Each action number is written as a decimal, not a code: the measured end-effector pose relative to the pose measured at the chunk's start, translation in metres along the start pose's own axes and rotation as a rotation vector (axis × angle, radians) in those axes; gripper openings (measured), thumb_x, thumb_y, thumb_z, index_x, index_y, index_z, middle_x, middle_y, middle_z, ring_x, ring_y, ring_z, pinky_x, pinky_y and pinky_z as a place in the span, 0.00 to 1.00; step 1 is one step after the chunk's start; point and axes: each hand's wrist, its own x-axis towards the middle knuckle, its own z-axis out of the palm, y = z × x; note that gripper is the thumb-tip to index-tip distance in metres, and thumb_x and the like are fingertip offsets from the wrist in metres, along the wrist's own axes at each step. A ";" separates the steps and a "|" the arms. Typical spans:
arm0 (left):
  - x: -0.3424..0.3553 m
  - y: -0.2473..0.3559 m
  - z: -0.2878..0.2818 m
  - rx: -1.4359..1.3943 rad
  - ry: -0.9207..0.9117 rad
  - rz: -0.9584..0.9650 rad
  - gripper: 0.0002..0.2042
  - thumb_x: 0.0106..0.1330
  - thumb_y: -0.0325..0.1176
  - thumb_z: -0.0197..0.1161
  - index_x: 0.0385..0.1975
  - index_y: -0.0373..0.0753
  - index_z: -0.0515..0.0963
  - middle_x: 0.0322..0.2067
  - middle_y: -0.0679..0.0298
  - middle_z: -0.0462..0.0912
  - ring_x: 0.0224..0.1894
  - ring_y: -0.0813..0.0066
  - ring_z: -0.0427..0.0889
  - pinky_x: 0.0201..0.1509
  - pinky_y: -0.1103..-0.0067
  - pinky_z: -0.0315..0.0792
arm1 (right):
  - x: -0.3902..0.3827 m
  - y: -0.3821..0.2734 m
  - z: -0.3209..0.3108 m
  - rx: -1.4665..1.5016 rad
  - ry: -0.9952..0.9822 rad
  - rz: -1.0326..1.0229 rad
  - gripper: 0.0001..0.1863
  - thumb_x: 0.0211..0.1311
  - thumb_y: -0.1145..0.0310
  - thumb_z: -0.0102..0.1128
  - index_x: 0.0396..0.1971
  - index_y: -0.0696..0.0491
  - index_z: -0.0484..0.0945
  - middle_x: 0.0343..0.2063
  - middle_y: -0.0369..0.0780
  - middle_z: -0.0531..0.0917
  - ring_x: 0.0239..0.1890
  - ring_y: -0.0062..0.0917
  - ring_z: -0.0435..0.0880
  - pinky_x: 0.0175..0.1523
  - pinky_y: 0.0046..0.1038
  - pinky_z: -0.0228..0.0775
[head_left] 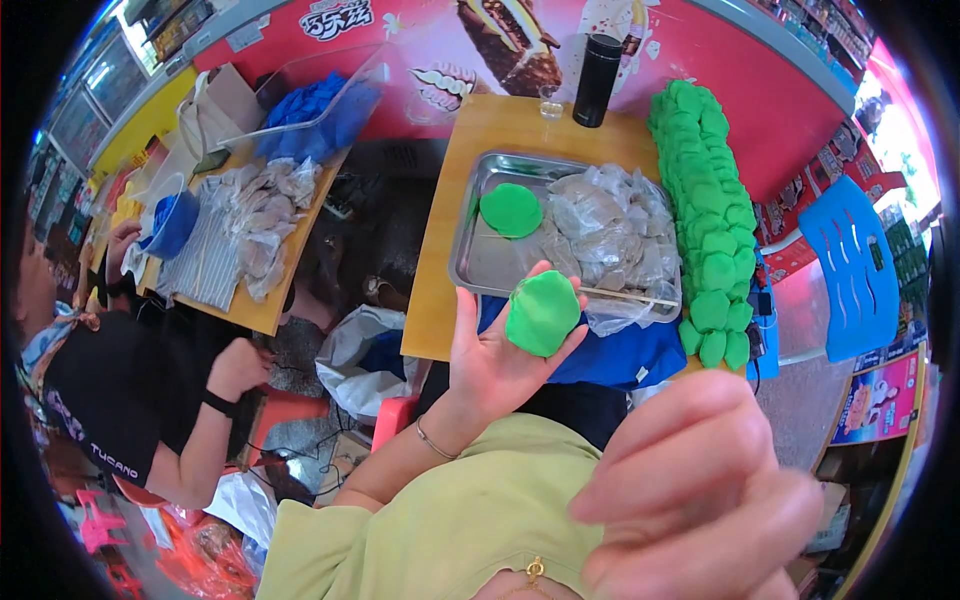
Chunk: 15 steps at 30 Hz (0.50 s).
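Observation:
On the upturned palm of my left hand (480, 365) rests a flat, round green piece of soft clay (543, 313), its fingers cupped loosely about it. My right hand (700, 480) is raised close to the camera, blurred, with its fingers curled in; whatever they may hold is hidden. Beyond my left hand lies a metal tray (465, 262). Inside it are another green clay disc (511, 210), a heap of clear plastic bags with greyish contents (610, 225) and a thin wooden stick (632, 298) near the front rim.
Overlapping green clay pieces (705, 190) form a long stack along the table's right side. A black bottle (597, 82) and a small glass (551, 103) stand at the back. A blue chair (850, 270) is at right. Leftward, a co-worker (130, 400) sits at another table (262, 312).

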 end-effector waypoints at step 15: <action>0.027 0.017 -0.008 0.173 0.019 0.210 0.43 0.55 0.74 0.23 0.68 0.52 0.43 0.65 0.64 0.51 0.66 0.66 0.51 0.69 0.67 0.41 | -0.106 0.093 0.030 -0.163 -0.462 0.936 0.30 0.48 0.64 0.66 0.52 0.56 0.67 0.43 0.46 0.72 0.40 0.38 0.75 0.45 0.33 0.68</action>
